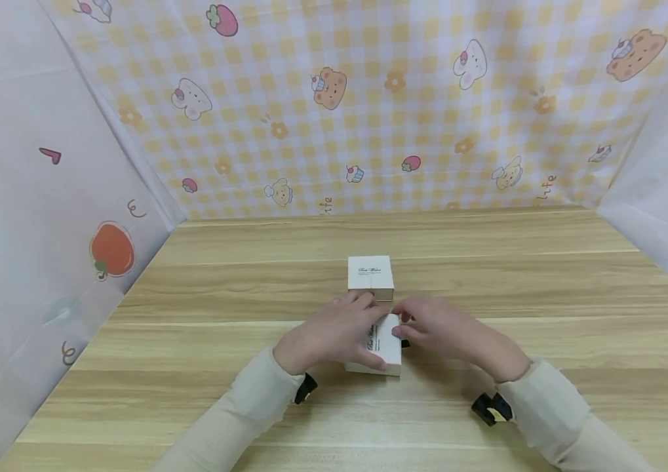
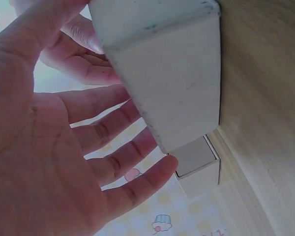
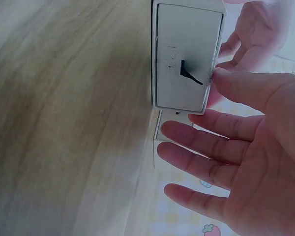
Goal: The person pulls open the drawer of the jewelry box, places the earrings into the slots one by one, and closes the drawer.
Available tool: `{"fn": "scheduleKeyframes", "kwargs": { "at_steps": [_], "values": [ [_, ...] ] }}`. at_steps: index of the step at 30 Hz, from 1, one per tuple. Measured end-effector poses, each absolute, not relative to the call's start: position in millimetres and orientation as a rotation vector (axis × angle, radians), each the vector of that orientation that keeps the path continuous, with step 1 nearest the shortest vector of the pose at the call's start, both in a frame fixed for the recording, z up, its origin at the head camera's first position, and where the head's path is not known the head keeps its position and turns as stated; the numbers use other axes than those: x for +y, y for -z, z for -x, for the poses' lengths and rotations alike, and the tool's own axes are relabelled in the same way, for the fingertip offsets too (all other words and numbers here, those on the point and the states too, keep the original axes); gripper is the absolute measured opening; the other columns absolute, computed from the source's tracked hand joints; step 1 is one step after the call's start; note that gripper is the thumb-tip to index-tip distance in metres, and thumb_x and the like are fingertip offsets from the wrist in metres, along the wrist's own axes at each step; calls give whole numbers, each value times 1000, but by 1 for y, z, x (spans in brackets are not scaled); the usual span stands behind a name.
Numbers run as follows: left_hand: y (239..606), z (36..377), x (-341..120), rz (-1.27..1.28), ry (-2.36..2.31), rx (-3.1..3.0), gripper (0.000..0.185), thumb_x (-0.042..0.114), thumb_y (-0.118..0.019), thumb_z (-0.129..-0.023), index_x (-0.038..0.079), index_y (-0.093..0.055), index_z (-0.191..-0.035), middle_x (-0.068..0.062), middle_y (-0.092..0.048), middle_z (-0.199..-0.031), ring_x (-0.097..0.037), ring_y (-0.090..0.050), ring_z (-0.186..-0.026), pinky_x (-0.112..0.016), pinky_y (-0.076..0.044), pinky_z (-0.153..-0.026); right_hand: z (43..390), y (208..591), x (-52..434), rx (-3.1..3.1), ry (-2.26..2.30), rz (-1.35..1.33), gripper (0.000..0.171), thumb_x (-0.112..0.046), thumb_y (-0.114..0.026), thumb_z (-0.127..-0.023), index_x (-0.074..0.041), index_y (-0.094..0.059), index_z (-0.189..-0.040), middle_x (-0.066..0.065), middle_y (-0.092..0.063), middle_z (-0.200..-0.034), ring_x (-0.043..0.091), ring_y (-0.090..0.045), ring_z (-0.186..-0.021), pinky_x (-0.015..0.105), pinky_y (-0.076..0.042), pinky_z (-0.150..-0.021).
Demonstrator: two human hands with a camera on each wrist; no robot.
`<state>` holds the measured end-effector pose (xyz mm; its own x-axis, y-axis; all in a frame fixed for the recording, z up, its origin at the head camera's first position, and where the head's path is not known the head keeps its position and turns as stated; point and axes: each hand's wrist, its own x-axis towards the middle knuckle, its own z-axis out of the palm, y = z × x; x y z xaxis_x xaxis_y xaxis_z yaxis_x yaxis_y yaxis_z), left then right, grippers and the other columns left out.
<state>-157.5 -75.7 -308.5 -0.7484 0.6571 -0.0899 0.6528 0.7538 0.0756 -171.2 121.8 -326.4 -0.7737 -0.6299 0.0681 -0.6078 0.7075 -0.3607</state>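
Observation:
A small white drawer box [image 1: 391,344] with "Best Wishes" print lies on the table. My left hand [image 1: 336,334] arches over it and holds it, thumb at the near edge and fingers along the far side. At the box's right end, my right hand [image 1: 442,328] touches the edge with thumb tip and index finger, its other fingers loosely straight. The right wrist view shows that end's inset drawer face with a short black ribbon tab [image 3: 187,74]. Just behind stands a second white box [image 1: 370,270] with similar print.
The wooden table [image 1: 221,275] extends on both sides of the boxes. Along its back edge hangs a yellow-checked cloth [image 1: 286,144] with cartoon prints. White cloths border the left and right sides.

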Motion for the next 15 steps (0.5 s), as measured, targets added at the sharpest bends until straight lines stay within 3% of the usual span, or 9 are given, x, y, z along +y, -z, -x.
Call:
{"fn": "scheduleKeyframes", "kwargs": {
  "at_steps": [8, 15],
  "values": [
    [306, 142, -68, -745, -121, 2885, 106, 67, -66, -69, -1, -31, -142, -21, -40, -139, -32, -42, -125, -40, -35, -104, 171, 329, 121, 2861, 550, 1039, 24, -20, -63, -88, -2, -63, -104, 0, -62, -85, 10, -54, -77, 30, -47, -71],
    [305, 122, -57, -416, -299, 2918, 116, 66, -69, -65, -1, -21, -145, -28, -43, -129, -35, -52, -105, -39, -51, -78, 169, 326, 120, 2869, 524, 990, 22, -21, -63, -87, -3, -63, -99, 1, -63, -87, 12, -55, -78, 31, -47, -72]
  ]
}}
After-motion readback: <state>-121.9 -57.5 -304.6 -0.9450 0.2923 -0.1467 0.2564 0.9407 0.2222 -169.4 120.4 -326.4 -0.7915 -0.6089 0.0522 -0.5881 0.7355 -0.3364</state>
